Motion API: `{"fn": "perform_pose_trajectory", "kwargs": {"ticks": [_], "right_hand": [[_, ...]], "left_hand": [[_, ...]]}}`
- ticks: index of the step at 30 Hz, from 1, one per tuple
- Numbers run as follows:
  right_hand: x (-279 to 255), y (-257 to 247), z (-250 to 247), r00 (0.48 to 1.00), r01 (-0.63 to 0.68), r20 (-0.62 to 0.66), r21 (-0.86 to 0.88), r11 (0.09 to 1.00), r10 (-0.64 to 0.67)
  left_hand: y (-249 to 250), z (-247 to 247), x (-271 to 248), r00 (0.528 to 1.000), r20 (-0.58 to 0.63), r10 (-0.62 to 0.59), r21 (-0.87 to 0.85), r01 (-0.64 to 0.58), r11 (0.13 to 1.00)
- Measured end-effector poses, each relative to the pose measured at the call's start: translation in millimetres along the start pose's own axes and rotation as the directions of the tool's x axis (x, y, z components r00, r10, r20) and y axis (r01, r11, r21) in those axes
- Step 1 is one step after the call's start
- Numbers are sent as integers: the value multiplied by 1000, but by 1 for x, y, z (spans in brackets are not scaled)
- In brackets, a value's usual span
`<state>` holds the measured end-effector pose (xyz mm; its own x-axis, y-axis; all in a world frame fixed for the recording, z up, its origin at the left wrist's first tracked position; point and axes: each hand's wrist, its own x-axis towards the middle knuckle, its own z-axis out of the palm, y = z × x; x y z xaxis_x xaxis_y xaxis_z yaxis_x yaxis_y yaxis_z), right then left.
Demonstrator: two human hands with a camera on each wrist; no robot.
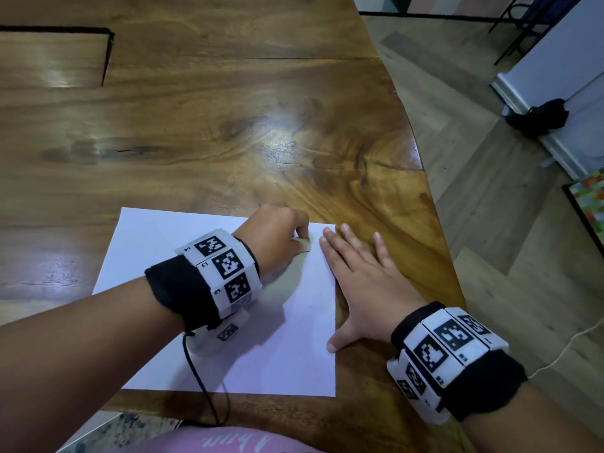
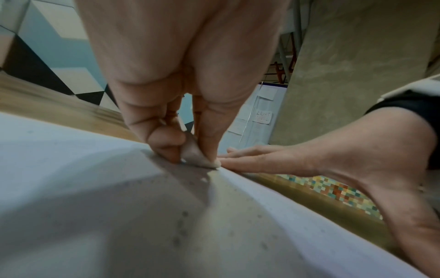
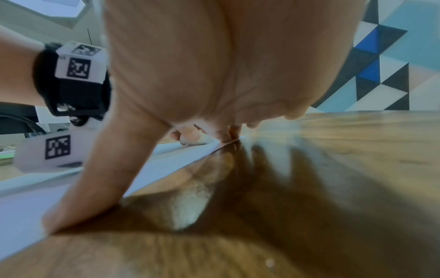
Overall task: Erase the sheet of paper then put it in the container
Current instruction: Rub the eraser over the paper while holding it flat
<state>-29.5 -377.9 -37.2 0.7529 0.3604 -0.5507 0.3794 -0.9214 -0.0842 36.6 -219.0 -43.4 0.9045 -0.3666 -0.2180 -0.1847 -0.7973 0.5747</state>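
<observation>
A white sheet of paper (image 1: 183, 289) lies flat on the wooden table (image 1: 228, 125) near its front edge. My left hand (image 1: 287, 237) pinches a small whitish eraser (image 2: 197, 156) and presses it on the sheet near the far right corner. In the left wrist view, grey crumbs dot the paper (image 2: 119, 216) below the eraser. My right hand (image 1: 362, 279) lies flat with fingers spread, thumb and forefinger on the sheet's right edge, the other fingers on the wood. In the right wrist view, the thumb presses the paper edge (image 3: 28, 210). No container is in view.
The table's curved right edge (image 1: 425, 178) drops to a wood-patterned floor. A black object (image 1: 539, 117) lies on the floor by a white unit. A colourful mat (image 1: 588, 204) is at the far right. A black cable (image 1: 209, 397) hangs from my left wristband.
</observation>
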Motion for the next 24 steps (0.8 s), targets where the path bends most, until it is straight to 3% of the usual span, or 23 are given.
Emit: {"fn": "perform_pose_trajectory", "kwargs": {"ticks": [5,9,11,13,15,17,19,21,24], "right_hand": [[2,0,2,1000,-4,13,21,1000,4],[3,0,3,1000,-5,11,28,1000,5],[2,0,3,1000,-7,14,27,1000,6],[2,-1,3,1000,-14,20,28,1000,13],[3,-1,3,1000,-20,22,26,999,19],[3,-1,3,1000,-21,21,20,1000,21],[3,-1,4,1000,-19,14,24,1000,19],[2,-1,4,1000,-19,11,39,999,18],[2,-1,3,1000,-19,14,41,999,19]], "left_hand": [[5,4,-2,999,-29,-25,0,25,1000],[8,13,-29,969,186,162,61,-176,983],[7,11,-30,943,278,182,80,-212,974],[4,4,-15,963,233,137,101,-164,981],[4,-3,2,996,71,56,116,-64,991],[9,0,4,999,18,31,113,-33,993],[13,11,-16,988,111,105,93,-116,989],[15,22,-44,945,247,215,74,-240,968],[12,21,-51,897,372,239,77,-286,955]]}}
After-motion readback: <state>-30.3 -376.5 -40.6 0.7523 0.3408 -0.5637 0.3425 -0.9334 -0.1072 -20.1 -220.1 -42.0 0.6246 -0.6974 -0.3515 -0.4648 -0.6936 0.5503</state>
